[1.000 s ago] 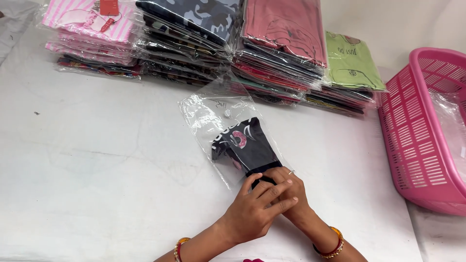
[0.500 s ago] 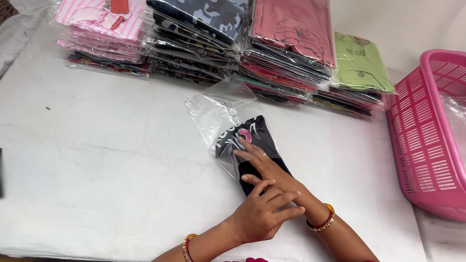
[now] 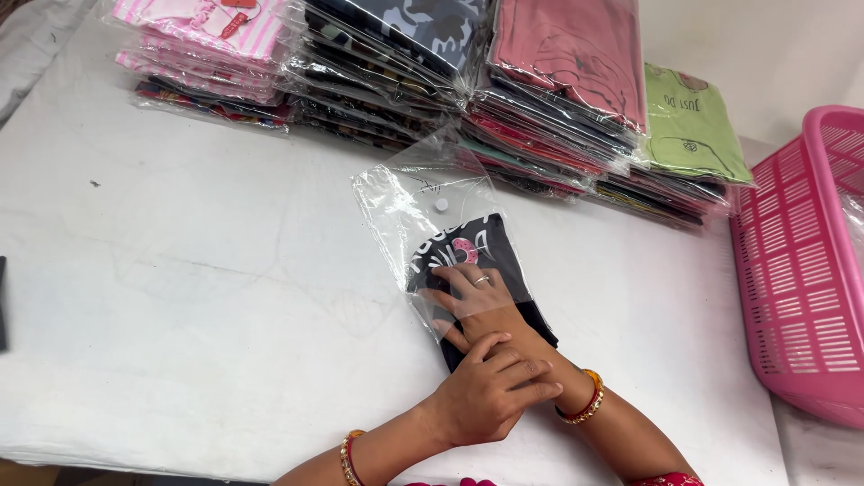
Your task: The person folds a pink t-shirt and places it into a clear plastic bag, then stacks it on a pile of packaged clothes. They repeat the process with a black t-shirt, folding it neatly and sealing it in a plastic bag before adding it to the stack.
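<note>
The right hand (image 3: 481, 301) is laid flat, fingers spread and extended toward 11 o'clock, on a folded black garment (image 3: 481, 270) with a pink and white print. A ring is worn on one finger, and an orange and gold bangle (image 3: 585, 403) is seen at the wrist. Nothing is clamped by this hand; the cloth is only pressed down. The left hand (image 3: 490, 391) is placed at 6 o'clock of the right one, its loosely curled fingers resting across the right wrist and the lower edge of the garment; whether cloth is pinched beneath it cannot be told. A second bangle (image 3: 346, 454) is worn on the left wrist.

The garment is partly inside a clear plastic bag (image 3: 423, 202), whose far end with a small white snap button extends toward 11 o'clock. Both lie near the middle of a white table (image 3: 198, 288).

At 12 o'clock, along the table's far edge, stacks of bagged garments (image 3: 405, 63) are ranged: pink striped ones at 10 o'clock, dark camouflage and dusty red in the middle, a green one at 1 o'clock. A pink plastic basket (image 3: 801, 270) stands at 3 o'clock, well apart from the hands.
</note>
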